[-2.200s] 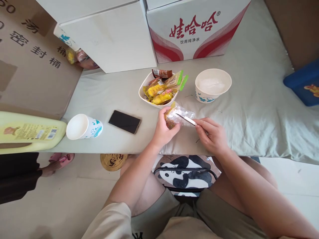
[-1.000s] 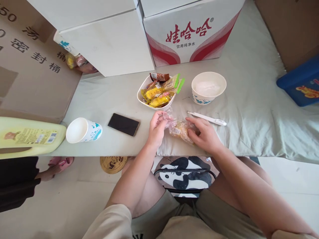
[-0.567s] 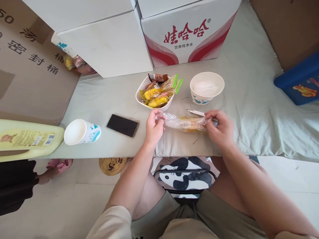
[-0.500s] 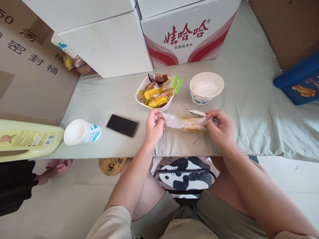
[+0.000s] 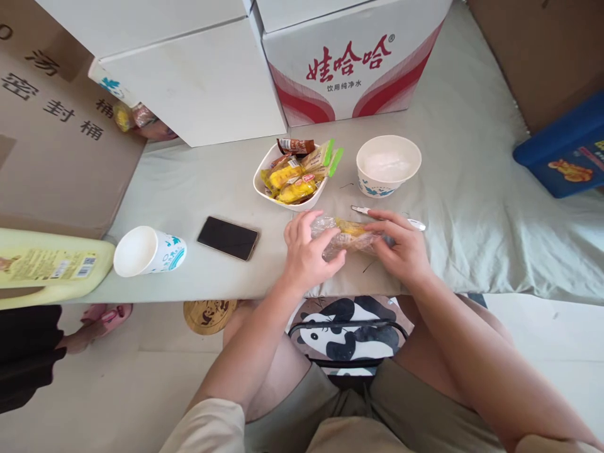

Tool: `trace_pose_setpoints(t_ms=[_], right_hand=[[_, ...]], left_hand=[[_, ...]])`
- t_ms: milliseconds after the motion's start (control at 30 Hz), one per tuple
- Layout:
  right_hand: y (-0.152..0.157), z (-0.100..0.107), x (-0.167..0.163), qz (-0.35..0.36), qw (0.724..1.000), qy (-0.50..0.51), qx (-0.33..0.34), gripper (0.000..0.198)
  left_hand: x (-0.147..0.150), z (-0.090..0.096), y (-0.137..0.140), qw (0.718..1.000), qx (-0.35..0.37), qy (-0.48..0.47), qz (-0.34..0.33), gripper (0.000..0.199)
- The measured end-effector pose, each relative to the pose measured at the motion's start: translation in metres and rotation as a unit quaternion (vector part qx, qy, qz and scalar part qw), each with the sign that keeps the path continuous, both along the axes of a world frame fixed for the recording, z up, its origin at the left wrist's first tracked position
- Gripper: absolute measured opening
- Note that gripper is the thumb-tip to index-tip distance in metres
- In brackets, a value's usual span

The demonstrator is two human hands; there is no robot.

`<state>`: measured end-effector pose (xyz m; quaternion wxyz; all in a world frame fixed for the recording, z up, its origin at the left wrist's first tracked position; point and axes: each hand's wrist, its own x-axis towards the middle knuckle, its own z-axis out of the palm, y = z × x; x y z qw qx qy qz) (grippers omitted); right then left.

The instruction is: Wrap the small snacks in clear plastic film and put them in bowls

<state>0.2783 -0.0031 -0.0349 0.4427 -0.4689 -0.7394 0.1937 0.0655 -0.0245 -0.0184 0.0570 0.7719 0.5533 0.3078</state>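
Note:
A yellow packaged snack (image 5: 350,226) lies on the cloth-covered table near its front edge, with crinkled clear plastic film (image 5: 325,226) around it. My left hand (image 5: 312,255) curls over the left end of this bundle, thumb and fingers on the film. At the other end, my right hand (image 5: 401,248) grips the film with bent fingers. Just behind the right hand lies a white utility knife (image 5: 360,209), partly hidden by the fingers. Beyond the hands stands a white bowl (image 5: 264,192) full of wrapped snacks, and right of it a round paper bowl (image 5: 384,189) with clear film inside.
A black phone (image 5: 228,238) and a paper cup (image 5: 150,250) on its side are to the left, beside a yellow jug (image 5: 56,267). White cartons (image 5: 189,82) line the back. A blue container (image 5: 566,151) stands at right. Another person's pink slipper (image 5: 116,316) shows below.
The film was stretched between my pinching hands; now it is gathered around the yellow snack. My left hand has moved right and over the bundle, and the right hand has shifted left.

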Motion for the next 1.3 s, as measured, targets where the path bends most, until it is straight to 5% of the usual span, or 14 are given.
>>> trace_pose_setpoints(t_ms=[167, 367, 833, 1033, 1300], right_hand=[[-0.001, 0.001, 0.001, -0.048, 0.999, 0.008, -0.005, 0.026], [-0.002, 0.001, 0.0, -0.019, 0.999, -0.007, 0.042, 0.03], [0.002, 0.004, 0.007, -0.176, 0.977, 0.103, -0.059, 0.021], [-0.006, 0.009, 0.004, -0.098, 0.99, 0.022, 0.096, 0.024], [-0.003, 0.005, 0.003, -0.031, 0.995, -0.034, 0.088, 0.029]], left_hand=[[-0.005, -0.001, 0.006, 1.0, 0.01, -0.012, -0.018, 0.007], [-0.012, -0.001, 0.008, 0.994, 0.0, -0.107, 0.0, 0.014], [-0.025, -0.007, 0.02, 0.981, -0.027, -0.164, 0.096, 0.012], [-0.019, -0.006, 0.016, 0.991, -0.052, -0.107, 0.068, 0.032], [-0.012, 0.001, 0.009, 0.998, -0.025, -0.003, 0.058, 0.026]])
